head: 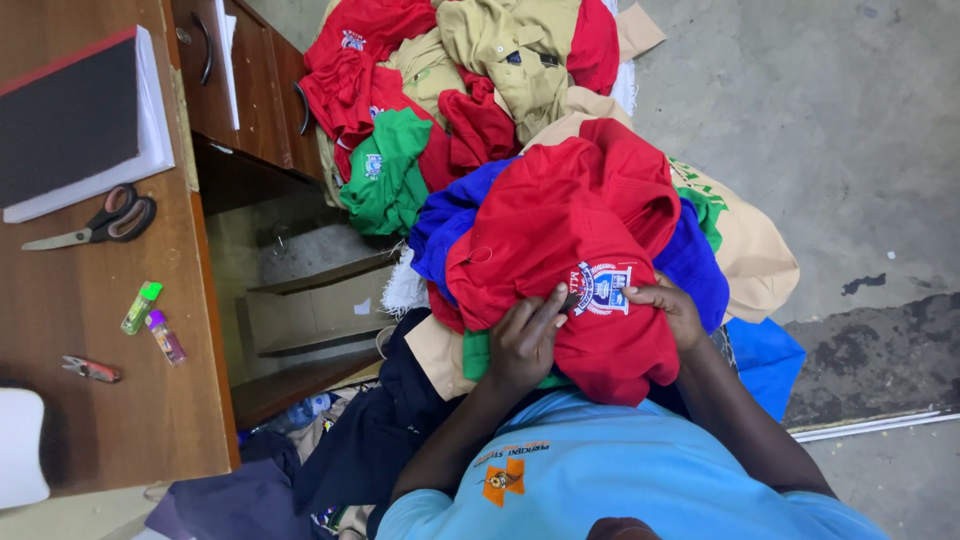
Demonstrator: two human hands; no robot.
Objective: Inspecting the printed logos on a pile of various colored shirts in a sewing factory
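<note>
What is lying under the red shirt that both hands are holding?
Under the red shirt a blue garment shows at both sides, with green cloth at the lower edge. The left hand and right hand rest on top. Anything deeper is covered.

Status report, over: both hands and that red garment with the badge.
Left hand and right hand pressing on red garment, flanking its badge. Garment atop clothes pile. Scissors idle on desk.
</note>
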